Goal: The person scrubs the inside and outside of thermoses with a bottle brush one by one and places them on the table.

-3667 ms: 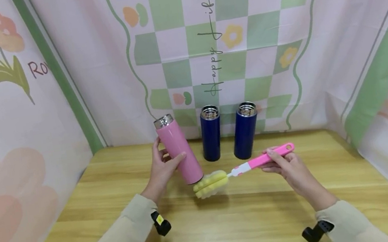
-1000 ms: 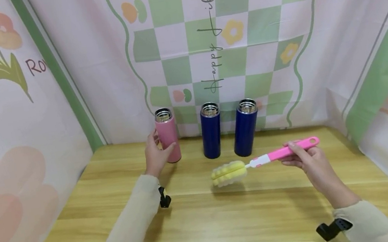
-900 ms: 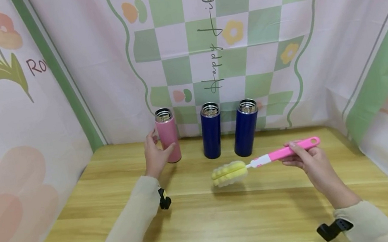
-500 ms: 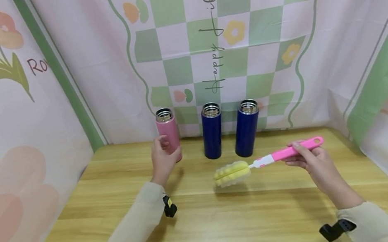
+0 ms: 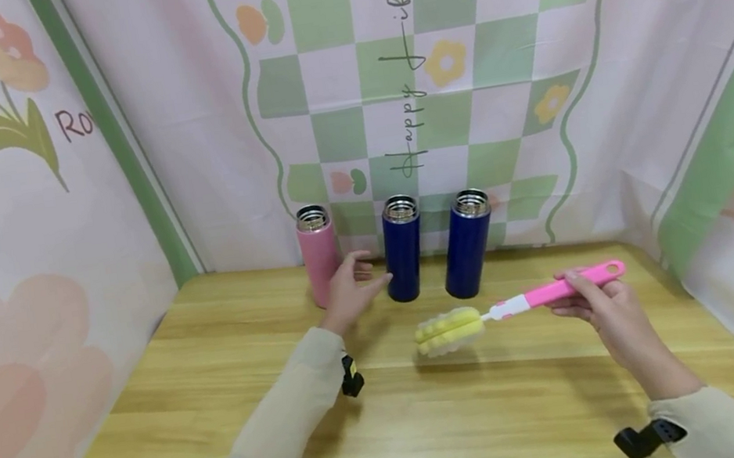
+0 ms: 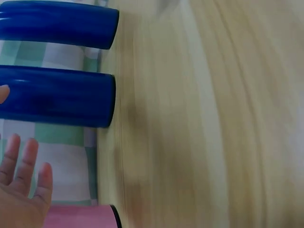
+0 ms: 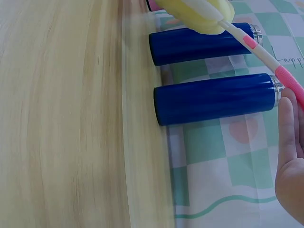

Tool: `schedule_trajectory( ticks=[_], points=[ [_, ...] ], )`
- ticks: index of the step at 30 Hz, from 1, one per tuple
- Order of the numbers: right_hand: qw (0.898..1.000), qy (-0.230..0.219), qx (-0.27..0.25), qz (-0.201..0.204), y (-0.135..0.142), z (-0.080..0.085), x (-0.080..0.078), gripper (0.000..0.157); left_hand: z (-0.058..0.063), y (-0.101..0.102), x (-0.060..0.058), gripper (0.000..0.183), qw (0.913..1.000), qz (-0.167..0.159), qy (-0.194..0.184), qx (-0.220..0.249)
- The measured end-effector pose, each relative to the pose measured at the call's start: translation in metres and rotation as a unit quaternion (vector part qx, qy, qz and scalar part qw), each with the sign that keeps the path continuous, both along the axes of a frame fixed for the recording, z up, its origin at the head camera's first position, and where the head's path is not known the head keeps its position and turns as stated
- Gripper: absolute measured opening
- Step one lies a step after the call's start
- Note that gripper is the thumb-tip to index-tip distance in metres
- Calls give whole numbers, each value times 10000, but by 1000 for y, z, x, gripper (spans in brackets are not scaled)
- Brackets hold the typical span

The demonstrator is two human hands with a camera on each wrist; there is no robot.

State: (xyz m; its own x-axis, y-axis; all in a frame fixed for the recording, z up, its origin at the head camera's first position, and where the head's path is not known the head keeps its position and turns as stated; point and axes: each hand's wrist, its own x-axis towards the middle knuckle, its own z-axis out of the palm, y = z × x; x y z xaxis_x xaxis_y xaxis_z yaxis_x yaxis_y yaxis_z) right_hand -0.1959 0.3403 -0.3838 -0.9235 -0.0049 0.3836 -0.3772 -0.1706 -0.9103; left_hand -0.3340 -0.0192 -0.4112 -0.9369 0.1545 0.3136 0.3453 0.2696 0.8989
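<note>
My left hand [image 5: 350,291] is between the pink thermos bottle [image 5: 318,256] and the middle blue thermos bottle [image 5: 403,255]. Its fingers are spread, with the thumb tip right at the blue bottle's side in the head view. Nothing is held in it; the left wrist view shows loose, parted fingers [image 6: 26,161]. My right hand [image 5: 607,312] grips the pink handle of a bottle brush [image 5: 449,331], whose yellow sponge head points left over the table. A second blue thermos bottle [image 5: 467,246] stands to the right. All three bottles are upright with their mouths uncovered.
The bottles stand in a row near the back edge of the wooden table [image 5: 397,430]. Behind it hangs a curtain [image 5: 330,76] with green checks and flowers, and patterned cloth also closes off both sides.
The left hand set the tilted pink bottle upright at the back left, let go and moved right toward the middle blue bottle. The right hand drew the brush to the right.
</note>
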Motion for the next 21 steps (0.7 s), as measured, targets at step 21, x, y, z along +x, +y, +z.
schedule_trajectory(
  ticks=[21],
  points=[
    [9999,78,-70,-78,25,-3,6,23,5,53,-23,85,9955,240,-759,-509]
  ],
)
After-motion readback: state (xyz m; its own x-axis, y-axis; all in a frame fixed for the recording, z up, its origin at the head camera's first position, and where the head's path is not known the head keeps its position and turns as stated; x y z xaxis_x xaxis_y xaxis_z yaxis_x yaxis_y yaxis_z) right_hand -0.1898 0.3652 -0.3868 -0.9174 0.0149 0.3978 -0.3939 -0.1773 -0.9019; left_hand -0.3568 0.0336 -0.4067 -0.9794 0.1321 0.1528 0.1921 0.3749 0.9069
